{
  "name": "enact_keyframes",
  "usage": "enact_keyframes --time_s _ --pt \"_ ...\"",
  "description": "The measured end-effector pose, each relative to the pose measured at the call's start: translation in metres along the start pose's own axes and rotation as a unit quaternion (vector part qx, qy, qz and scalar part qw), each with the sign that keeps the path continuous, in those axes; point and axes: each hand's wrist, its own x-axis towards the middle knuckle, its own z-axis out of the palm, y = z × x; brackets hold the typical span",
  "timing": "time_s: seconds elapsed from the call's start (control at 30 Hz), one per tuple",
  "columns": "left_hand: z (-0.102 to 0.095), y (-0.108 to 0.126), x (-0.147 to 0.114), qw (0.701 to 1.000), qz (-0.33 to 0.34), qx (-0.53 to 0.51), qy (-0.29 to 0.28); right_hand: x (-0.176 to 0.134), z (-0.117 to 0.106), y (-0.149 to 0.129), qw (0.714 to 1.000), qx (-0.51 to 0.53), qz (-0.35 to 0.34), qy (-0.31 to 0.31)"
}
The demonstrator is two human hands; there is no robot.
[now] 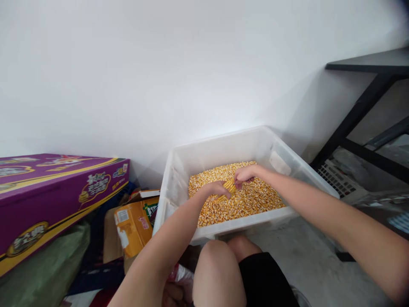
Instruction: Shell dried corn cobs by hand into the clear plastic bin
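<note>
Between white plastic bin edges [239, 227], our left fingers [220, 187] clamp a yellow corncob [229, 185]; right fingers [238, 181] touch it, closure unclear.

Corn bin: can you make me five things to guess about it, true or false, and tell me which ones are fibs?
1. The left hand holds a cob. True.
2. The kernels are blue. False: they are mostly yellow.
3. The purple box is left of the bin in the picture. True.
4. The bin is full to the top. False: the kernels come only partway up.
5. The right hand is on the box. False: it is at the cob.
</note>
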Motion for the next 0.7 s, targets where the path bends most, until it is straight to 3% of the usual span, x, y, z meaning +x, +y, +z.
enact_keyframes --time_s 0.2,0.5,0.7 --pt "0.005 0.008 0.002 0.999 -0.034 -0.021 0.005 -0.01 0.008 -0.034 0.968 -0.21 0.054 0.124" --pt "0.005 0.017 -0.001 0.999 -0.044 -0.014 0.018 -0.012 0.022 -0.057 0.951 -0.236 0.085 0.183" --pt "0.009 0.021 0.004 0.997 -0.055 -0.016 0.046 -0.012 0.026 -0.061 0.948 -0.247 0.082 0.183"
